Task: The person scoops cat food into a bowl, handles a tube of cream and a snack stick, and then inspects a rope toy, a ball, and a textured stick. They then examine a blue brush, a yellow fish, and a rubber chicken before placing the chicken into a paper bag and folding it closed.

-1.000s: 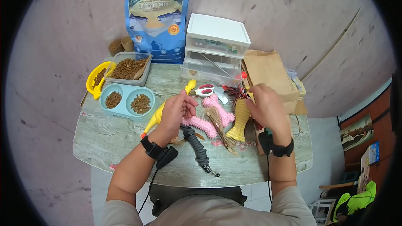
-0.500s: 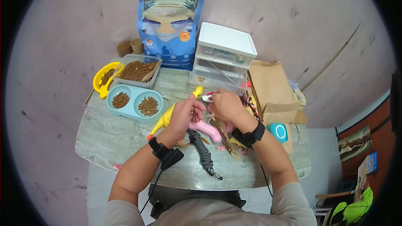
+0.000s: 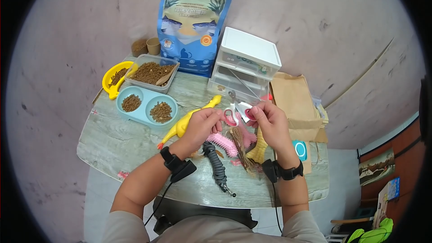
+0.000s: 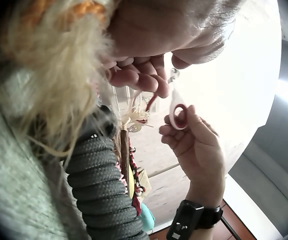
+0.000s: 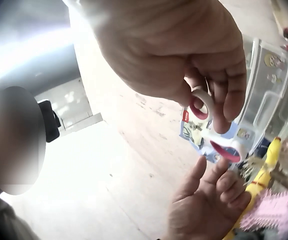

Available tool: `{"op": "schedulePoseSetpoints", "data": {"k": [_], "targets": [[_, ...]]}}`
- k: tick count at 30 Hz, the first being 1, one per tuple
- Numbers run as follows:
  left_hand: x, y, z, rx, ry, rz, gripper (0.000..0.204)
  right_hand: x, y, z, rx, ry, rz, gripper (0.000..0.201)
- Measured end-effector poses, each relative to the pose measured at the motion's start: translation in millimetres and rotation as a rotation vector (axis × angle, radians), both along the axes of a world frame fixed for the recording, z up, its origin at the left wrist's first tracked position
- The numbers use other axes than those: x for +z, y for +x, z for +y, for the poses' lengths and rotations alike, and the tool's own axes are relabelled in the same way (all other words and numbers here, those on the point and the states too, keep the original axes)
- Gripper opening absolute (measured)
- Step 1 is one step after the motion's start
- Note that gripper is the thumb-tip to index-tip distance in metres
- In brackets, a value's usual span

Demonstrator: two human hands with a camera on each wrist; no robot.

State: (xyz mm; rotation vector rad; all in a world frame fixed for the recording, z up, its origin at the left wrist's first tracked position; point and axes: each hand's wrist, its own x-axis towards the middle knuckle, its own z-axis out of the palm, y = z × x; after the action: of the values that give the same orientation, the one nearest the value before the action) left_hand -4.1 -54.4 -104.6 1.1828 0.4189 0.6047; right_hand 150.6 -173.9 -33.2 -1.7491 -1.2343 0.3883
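In the head view, my right hand [image 3: 274, 128] pinches one handle loop of a pair of scissors [image 3: 232, 106] with white and pink handles. Its blades point away from me and the handles are spread apart. My left hand [image 3: 198, 126] is at the other loop; in the right wrist view its index fingertip is right at that loop [image 5: 227, 151], with thumb apart and other fingers loosely curled. Below the hands lie a yellow rubber chicken [image 3: 180, 127], pink spiked toys [image 3: 225, 145], a bundle of dried sticks [image 3: 240, 146], a yellow fish-shaped toy [image 3: 258, 149] and a wound grey rope [image 3: 215, 164].
A blue food bag [image 3: 193, 31] and clear drawers [image 3: 249, 54] stand at the back. Kibble fills a clear box [image 3: 150, 74], a light-blue double bowl [image 3: 144, 108] and a yellow scoop [image 3: 112, 92]. Brown paper bags [image 3: 294, 103] and a teal object [image 3: 300, 150] lie right.
My right hand moved left from beside the fish-shaped toy to the scissors, took hold of them and raised them off the table. The left hand has shifted slightly toward them.
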Motion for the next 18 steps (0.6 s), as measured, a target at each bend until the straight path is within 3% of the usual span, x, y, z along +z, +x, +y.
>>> {"op": "schedulePoseSetpoints", "data": {"k": [2,9,16,18], "targets": [[2,2,-2,-0.004,0.017,-0.001,0.021,-9,1,-1,0.121,0.097,0.387,0.022],[10,0,-7,0.036,0.012,-0.013,0.012,-7,7,1,0.17,0.159,0.498,0.022],[7,-1,-6,-0.059,0.018,0.007,0.014,-22,-4,8,0.185,0.092,0.518,0.023],[9,-2,-7,-0.013,0.031,0.058,0.014,-12,-10,5,0.144,-0.105,0.408,0.02]]}}
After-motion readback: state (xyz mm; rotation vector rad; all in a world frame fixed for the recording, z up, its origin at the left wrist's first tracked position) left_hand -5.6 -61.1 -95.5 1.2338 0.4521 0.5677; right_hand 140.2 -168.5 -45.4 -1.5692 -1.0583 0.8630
